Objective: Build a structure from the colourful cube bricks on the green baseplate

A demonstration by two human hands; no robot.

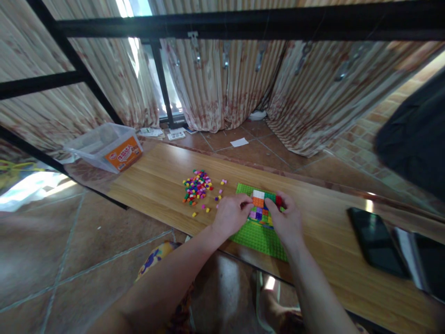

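Note:
A green studded baseplate (255,236) lies on the wooden table (160,185) in front of me. A small block of bricks (260,206) stands on it, white and orange on top, purple, green and yellow lower down. My left hand (231,214) rests at the block's left side with fingers curled, fingertips touching the orange brick. My right hand (287,220) is curled against the block's right side, pinching at a red brick (278,201). A heap of small loose coloured bricks (197,185) lies to the left of the plate.
A clear plastic tub (104,147) with an orange label sits at the table's far left end. A dark phone (375,242) and another dark flat device (429,269) lie on the right. Curtains, a black metal frame and a tiled floor surround the table.

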